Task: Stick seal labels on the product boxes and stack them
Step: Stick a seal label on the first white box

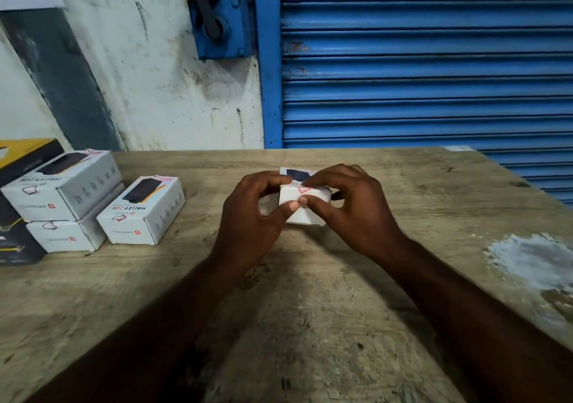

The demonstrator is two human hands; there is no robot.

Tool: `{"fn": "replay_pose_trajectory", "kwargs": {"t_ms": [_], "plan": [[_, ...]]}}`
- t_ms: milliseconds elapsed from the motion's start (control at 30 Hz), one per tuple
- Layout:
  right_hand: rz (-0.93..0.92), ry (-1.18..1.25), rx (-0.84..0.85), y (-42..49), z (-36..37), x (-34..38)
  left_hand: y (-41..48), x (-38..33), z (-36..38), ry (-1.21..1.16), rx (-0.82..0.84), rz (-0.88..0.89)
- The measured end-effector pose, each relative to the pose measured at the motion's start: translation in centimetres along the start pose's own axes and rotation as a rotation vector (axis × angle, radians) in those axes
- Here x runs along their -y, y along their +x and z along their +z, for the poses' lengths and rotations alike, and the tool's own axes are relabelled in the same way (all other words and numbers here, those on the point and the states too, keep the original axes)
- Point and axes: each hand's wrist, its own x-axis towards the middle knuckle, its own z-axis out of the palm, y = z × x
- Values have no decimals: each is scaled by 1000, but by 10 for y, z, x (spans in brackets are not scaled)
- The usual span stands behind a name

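Currently, far left on the wooden table (310, 309): two white product boxes stacked, top box (62, 185) skewed slightly on the bottom box (68, 236). The top face has a dark device print and "HALLEY 20K", upside down from this view. The single box (141, 210) has the same print and stands just right of the stack; can't tell if they touch. The held box (305, 207) is mid-table with its white end face toward the camera and the dark print on top. A seal label (302, 190) with a red triangle outline sits at the upper edge of that face. Can't tell if the box rests on the table or is slightly lifted. The left hand (257, 216) is curled round the box's left end, thumb tip on the front face. The right hand (347, 207) grasps from the right, fingers over the top and thumb on the front face beside the left thumb, right at the label. Both forearms come in from the bottom edge, and the hands hide most of the box's sides. Around it: a black-and-yellow carton (18, 161) behind the stack, a scuffed white wall (155, 77), a blue bracket (220, 27), a blue roller shutter (418, 61), and a white patch (533, 260) on the table's right side.
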Motion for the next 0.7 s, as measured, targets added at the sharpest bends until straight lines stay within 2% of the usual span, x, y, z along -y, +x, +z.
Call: {"fn": "replay_pose_trajectory", "kwargs": {"t_ms": [300,533,700], "plan": [[-151,-61,49,3,-9,3,1,-8,-5,98,38,-33],[-150,-18,7,3,-12,8,-2,-12,-9,47,-21,-39],[-265,-39,30,2,-15,14,-4,-18,-11,3,-51,-33]]}}
